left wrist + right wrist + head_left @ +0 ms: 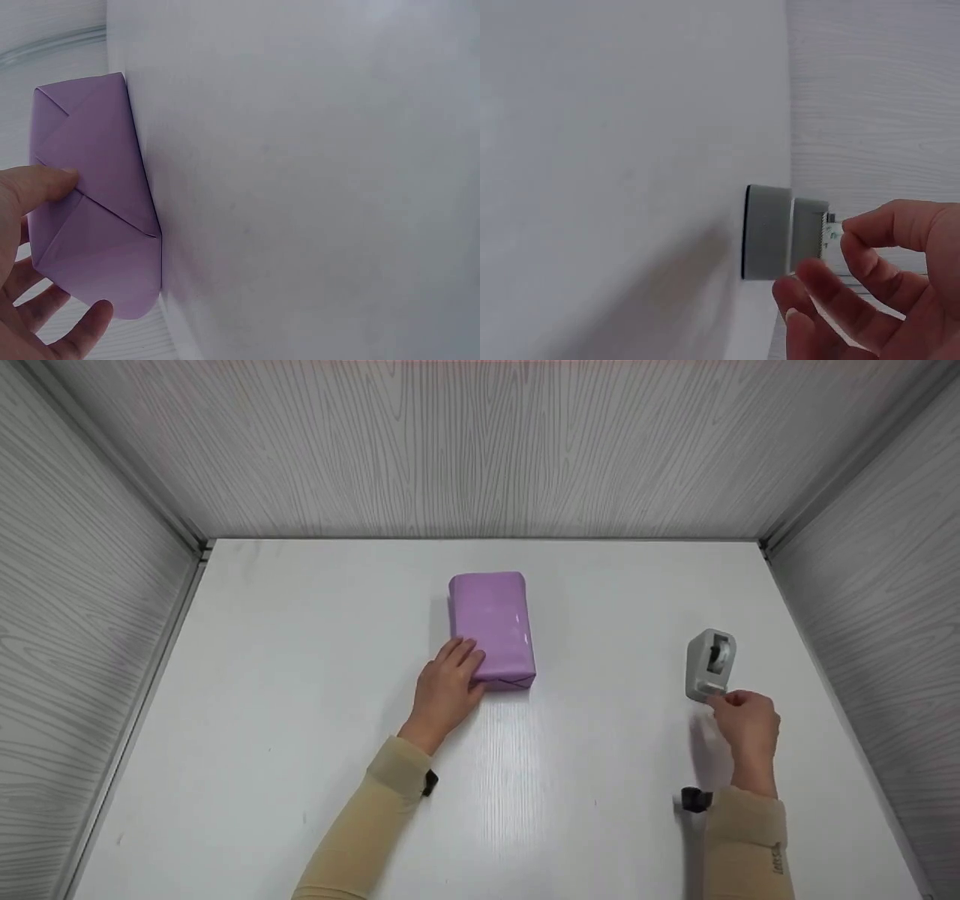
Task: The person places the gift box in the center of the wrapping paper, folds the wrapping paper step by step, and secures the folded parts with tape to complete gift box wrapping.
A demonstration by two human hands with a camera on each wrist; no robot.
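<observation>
Purple wrapped box [491, 619] lay flat on the white surface [300, 645], its long sides running away from the person and its glossy top upward. On its near end the paper was folded into pointed flaps, with slanting seams across the face. At the box's near left corner was the person's left grip [444, 690], relaxed rather than clenched: the longer fingers lay over the left edge of the top, while the thumb rested against the folded end. The little finger stood apart from the paper in the left wrist view.

Well to the right of the box, and slightly nearer the person than its middle, a grey tape dispenser [697, 664] stood upright with its toothed cutting edge toward the person. A tape roll [721, 652] sat in its opening. Just on the near side of the dispenser, the right grip [750, 724] was closed on the end of a clear tape strip [833, 234], pinched between thumb and forefinger; the other fingers were bent loosely.

Tan sleeves [375, 810] covered both forearms on the box's near side, the right one bearing dark lettering too small to read. A black device [697, 799] showed at each wrist. Beyond the box rose a grey wood-grained back panel [480, 450].
</observation>
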